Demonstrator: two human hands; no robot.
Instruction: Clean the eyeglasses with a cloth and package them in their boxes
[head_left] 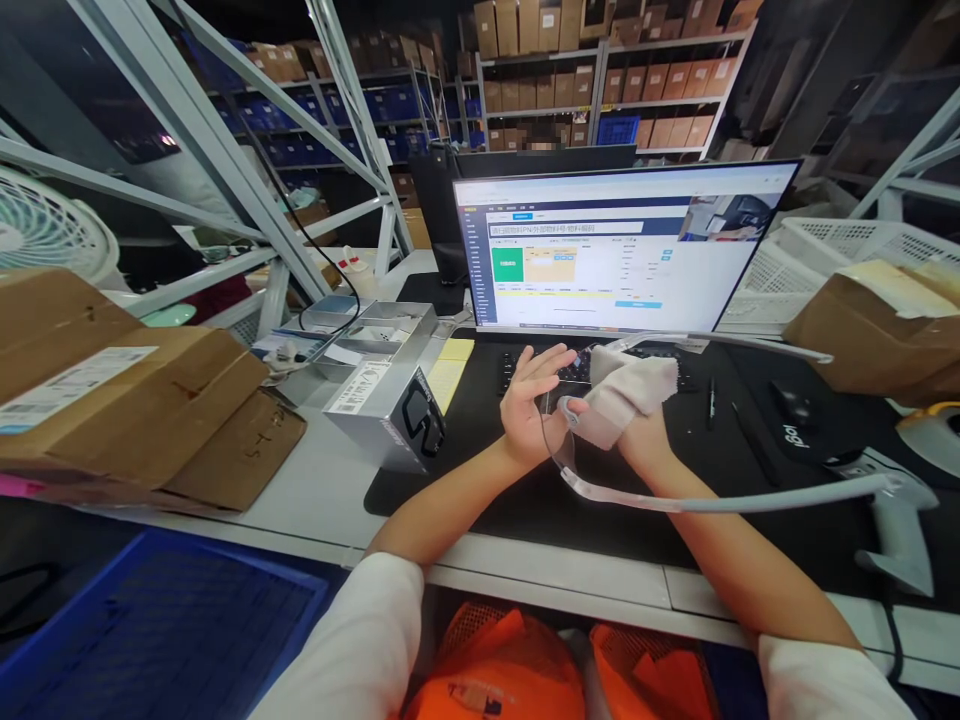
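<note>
My left hand [529,405] is bare, with its fingers spread over the keyboard [525,368] and its thumb against my right hand. My right hand [628,402] wears a pale pink glove and is curled closed. A long clear strip [697,503] comes up between the two hands at the gloved fingers and trails right across the black desk mat [465,500]. A thin dark wire loops beside it. The monitor [615,250] stands just behind, showing a form with a green box.
A silver box [390,400] and yellow notes [450,370] lie to the left, beyond them cardboard boxes [112,390] and a fan [45,225]. Mouse [795,405], pens [711,400], barcode scanner [892,520], another cardboard box [877,320] and white baskets [847,245] are right. A blue crate [150,620] sits below.
</note>
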